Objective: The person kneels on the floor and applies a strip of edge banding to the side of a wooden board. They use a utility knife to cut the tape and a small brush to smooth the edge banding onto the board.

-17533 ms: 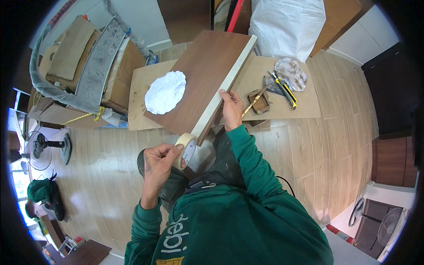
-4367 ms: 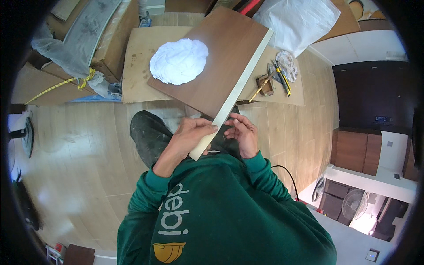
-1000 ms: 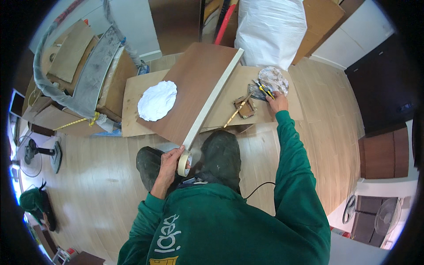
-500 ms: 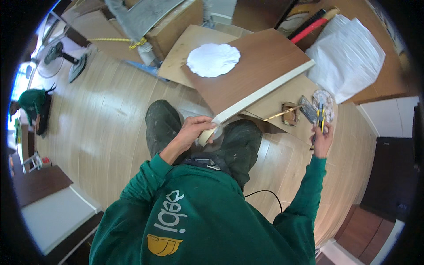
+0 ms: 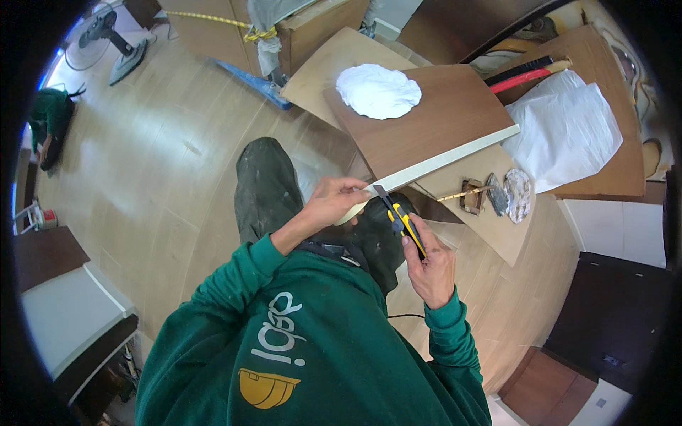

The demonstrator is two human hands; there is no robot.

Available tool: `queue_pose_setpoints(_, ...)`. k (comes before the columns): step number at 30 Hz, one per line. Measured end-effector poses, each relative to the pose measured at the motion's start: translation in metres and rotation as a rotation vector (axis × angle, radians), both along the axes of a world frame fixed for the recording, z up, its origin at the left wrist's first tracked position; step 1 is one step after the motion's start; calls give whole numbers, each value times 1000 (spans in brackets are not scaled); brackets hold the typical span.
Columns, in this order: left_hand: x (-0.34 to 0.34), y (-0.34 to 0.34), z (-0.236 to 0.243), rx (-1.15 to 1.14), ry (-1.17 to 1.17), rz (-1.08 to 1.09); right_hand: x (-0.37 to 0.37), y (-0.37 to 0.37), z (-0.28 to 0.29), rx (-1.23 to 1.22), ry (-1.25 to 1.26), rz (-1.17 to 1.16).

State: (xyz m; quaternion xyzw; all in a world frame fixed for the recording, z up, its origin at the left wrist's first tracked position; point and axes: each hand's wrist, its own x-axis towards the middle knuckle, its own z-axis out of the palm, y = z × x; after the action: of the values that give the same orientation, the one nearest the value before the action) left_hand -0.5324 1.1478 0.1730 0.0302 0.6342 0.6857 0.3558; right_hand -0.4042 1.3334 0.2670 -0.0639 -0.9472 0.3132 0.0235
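Observation:
My left hand (image 5: 328,206) pinches a roll of pale tape (image 5: 353,212) at the near corner of a brown wooden board (image 5: 447,99). From there a pale strip (image 5: 455,160) runs along the board's near edge. In my right hand (image 5: 431,268) is a yellow-and-black utility knife (image 5: 403,223). Its blade is out, with the tip at the strip right beside my left fingertips; whether it has cut in, I cannot tell. A round, crumpled white cloth-like piece (image 5: 379,91) lies on top of the board.
Right of the board, a thin stick lies across a small brown container (image 5: 472,196), beside a grey block (image 5: 496,194) and a mottled white pad (image 5: 518,193). Farther right is white plastic sheeting (image 5: 565,131). A fan (image 5: 117,42) stands far left, near another person (image 5: 51,121) in green.
My right hand has brought the utility knife leftward from beside the mottled pad to the tape. My left hand still grips the roll at the board's corner. The view has shifted slightly.

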Motion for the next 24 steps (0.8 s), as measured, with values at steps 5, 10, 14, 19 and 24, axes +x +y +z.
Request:
queue_pose_setpoints(5, 8, -1, 5, -104, 212, 13, -6, -11, 4, 225, 1, 20)
queue_pose_setpoints(10, 13, -1, 5, -97, 271, 16, -3, -21, 8, 443, 18, 69)
queue_pose_setpoints(14, 14, 1, 2, -115, 359, 29, -2, -30, 12, 581, -7, 83)
queue_pose_setpoints(19, 18, 2, 3, -173, 465, 48, -2, -36, 16, 608, 15, 97)
queue_pose_setpoints(24, 21, 6, 5, -54, 251, 119, -1, -35, 16, 579, 48, 91)
